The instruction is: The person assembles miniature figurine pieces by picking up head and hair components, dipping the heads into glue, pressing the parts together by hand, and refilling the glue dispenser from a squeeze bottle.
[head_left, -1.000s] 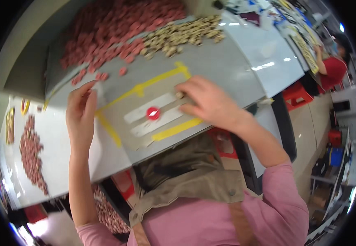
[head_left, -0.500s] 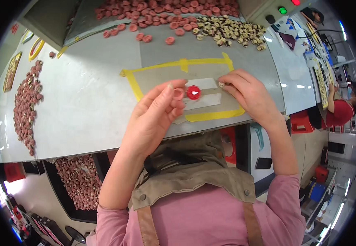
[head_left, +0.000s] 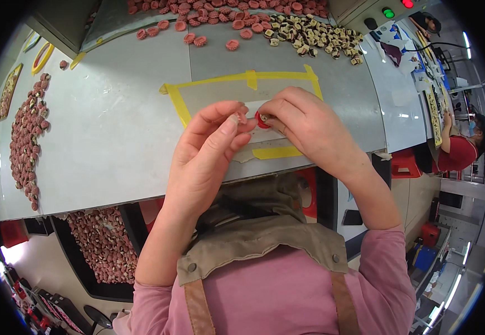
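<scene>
A small red round part (head_left: 262, 119) is pinched between the fingertips of both my hands over the grey worktable (head_left: 119, 128). My right hand (head_left: 304, 125) grips it from the right side. My left hand (head_left: 209, 151) meets it from the left, thumb and forefinger touching it. Under the hands lies a patch of the table framed with yellow tape (head_left: 251, 78), with white strips inside, partly hidden by my fingers.
Pink-red round parts (head_left: 220, 14) and beige-and-dark parts (head_left: 315, 36) lie heaped at the table's far edge. A row of mixed parts (head_left: 27, 139) runs along the left. A bin of parts (head_left: 100, 245) sits below the table. Another person in red (head_left: 457, 151) works at far right.
My left hand came in from the table's left side to the red part at the taped patch. Both hands now pinch the part, which earlier lay flat on the white strip.
</scene>
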Demonstrator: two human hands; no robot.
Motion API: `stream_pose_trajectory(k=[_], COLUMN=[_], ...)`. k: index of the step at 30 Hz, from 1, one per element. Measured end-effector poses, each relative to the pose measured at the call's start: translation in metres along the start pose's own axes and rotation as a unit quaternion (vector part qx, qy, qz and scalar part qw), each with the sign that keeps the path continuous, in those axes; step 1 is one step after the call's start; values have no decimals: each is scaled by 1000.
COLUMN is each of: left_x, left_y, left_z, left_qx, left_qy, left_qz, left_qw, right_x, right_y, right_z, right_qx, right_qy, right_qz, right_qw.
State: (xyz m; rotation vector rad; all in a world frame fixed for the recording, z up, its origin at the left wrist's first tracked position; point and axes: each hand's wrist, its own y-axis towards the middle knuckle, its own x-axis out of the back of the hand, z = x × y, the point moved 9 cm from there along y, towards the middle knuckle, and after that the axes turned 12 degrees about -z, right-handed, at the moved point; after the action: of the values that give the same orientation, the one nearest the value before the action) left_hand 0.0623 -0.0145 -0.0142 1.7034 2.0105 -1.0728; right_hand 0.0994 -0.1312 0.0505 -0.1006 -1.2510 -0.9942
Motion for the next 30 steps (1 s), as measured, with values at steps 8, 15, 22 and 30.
stream_pose_trajectory(k=[8,15,22,30], left_x=[2,-5,-14,-27], left_y=[0,-6,-4,-7], left_z=[1,0,2,-6], left_qx=[1,3,-46,-249], left_qy=[38,28,86,249], left_qz=[12,8,6,-26], left_qw=[999,1000,995,936], right_x=[-1,-8,-2,15], right_y=[-2,-30,-24,-33], right_z=[-5,-25,-10,-13], right_qx=[-28,-289,-233,-163], right_qy=[23,355,353,266], right_qz=[-8,-70,-98,-202], right_qw=[999,886,901,928])
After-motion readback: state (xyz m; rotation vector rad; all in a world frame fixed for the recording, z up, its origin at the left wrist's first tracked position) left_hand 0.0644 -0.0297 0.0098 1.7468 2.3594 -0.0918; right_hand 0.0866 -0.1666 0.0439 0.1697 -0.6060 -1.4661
